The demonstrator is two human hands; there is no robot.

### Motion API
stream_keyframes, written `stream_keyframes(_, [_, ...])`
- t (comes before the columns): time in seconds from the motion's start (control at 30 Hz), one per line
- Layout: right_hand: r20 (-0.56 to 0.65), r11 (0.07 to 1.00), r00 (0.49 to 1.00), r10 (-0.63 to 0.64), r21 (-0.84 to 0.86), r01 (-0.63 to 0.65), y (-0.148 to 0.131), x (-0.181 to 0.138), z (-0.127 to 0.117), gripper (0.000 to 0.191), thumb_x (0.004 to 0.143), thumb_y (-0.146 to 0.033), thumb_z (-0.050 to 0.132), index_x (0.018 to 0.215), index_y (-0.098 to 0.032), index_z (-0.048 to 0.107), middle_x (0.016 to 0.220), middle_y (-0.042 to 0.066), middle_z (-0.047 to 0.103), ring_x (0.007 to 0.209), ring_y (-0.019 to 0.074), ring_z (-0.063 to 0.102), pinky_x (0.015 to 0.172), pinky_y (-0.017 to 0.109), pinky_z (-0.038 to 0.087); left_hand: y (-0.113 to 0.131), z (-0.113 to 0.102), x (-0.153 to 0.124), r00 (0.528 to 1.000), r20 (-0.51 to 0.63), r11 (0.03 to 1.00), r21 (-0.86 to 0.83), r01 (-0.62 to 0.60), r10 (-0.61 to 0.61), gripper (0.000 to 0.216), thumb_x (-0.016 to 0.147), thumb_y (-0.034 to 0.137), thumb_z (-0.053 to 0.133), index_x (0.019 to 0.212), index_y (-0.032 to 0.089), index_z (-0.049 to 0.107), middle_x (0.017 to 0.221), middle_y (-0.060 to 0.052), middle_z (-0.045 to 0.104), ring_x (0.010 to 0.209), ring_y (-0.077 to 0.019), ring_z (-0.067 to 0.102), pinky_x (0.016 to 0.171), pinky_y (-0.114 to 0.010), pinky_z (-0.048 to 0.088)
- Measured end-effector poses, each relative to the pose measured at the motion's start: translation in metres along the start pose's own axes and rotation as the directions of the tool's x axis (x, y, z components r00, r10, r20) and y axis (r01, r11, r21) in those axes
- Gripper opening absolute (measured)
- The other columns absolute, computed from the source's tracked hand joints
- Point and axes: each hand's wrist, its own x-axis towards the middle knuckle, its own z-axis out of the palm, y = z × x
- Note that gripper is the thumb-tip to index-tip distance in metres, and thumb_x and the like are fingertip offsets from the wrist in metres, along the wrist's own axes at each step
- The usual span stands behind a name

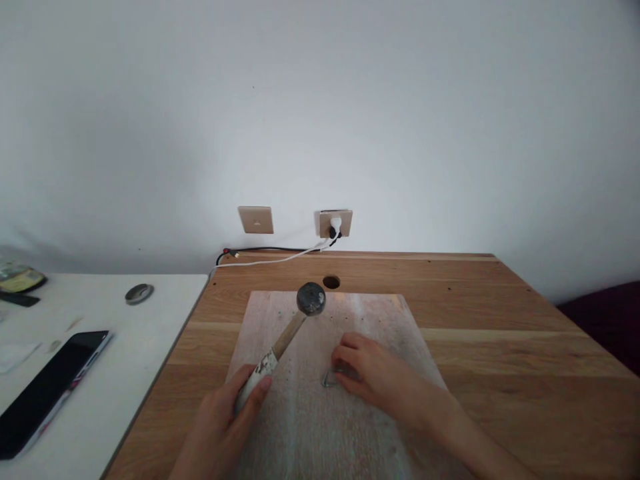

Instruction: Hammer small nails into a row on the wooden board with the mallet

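Left hand (225, 413) clamps a mallet (286, 338), right hand (363, 369) a small metal piece (325, 383), over a pale board (310, 433). Left of the board, a phone (55, 390) and grey ring (139, 293) lie on a white counter (125, 347); beyond the board, a hole (331, 282) pierces the wooden counter (500, 387) and cables (270, 261) climb to a wall socket (346, 225).

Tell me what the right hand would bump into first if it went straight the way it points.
Past the small metal piece at the right hand, probably the hammer handle, held by the left hand. Depth is unclear; the handle may be raised, so the hand might pass beneath.
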Motion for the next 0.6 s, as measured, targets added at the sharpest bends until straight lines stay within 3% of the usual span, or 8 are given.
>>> stream_keyframes(0.13, [-0.008, 1.000, 1.000, -0.005, -0.014, 0.005, -0.001, 0.008, 0.003, 0.014, 0.093, -0.009, 0.060, 0.087, -0.017, 0.070, 0.091, 0.005, 0.067, 0.078, 0.0168, 0.065, 0.071, 0.028, 0.049, -0.007, 0.002, -0.004, 0.998, -0.062, 1.000, -0.004, -0.020, 0.019, 0.047, 0.095, 0.062, 0.049, 0.103, 0.025, 0.077, 0.100, -0.004, 0.082, 0.098, -0.0280, 0.078, 0.077, -0.026, 0.060])
stream_keyframes(0.23, [-0.134, 0.997, 0.990, -0.039, 0.065, 0.049, 0.011, 0.015, -0.005, 0.018, 0.093, -0.007, 0.058, 0.094, -0.018, 0.073, 0.095, 0.005, 0.067, 0.077, 0.0148, 0.065, 0.070, 0.026, 0.051, -0.009, 0.004, -0.007, 0.996, -0.087, 1.000, -0.022, -0.018, 0.016, 0.048, 0.094, 0.063, 0.052, 0.106, 0.024, 0.077, 0.102, -0.004, 0.082, 0.098, -0.0280, 0.078, 0.080, -0.027, 0.060])
stream_keyframes(0.37, [-0.315, 0.994, 0.948, 0.041, 0.114, -0.005, 0.028, 0.032, -0.021, 0.021, 0.090, -0.005, 0.058, 0.098, -0.018, 0.072, 0.096, 0.005, 0.073, 0.082, 0.0160, 0.069, 0.077, 0.028, 0.054, -0.006, 0.005, -0.008, 0.996, -0.092, 0.999, -0.037, -0.006, 0.003, 0.053, 0.094, 0.066, 0.050, 0.104, 0.022, 0.078, 0.093, -0.005, 0.082, 0.092, -0.0280, 0.078, 0.078, -0.028, 0.061])
stream_keyframes(0.6, [-0.245, 1.000, 0.969, 0.017, 0.020, -0.012, 0.031, 0.056, -0.026, 0.026, 0.087, -0.002, 0.058, 0.104, -0.016, 0.071, 0.096, 0.008, 0.075, 0.085, 0.0185, 0.068, 0.080, 0.031, 0.051, -0.012, 0.008, -0.007, 0.997, -0.075, 0.999, -0.019, 0.030, -0.031, 0.054, 0.093, 0.065, 0.049, 0.109, 0.023, 0.078, 0.105, -0.006, 0.083, 0.100, -0.0298, 0.078, 0.083, -0.030, 0.062])
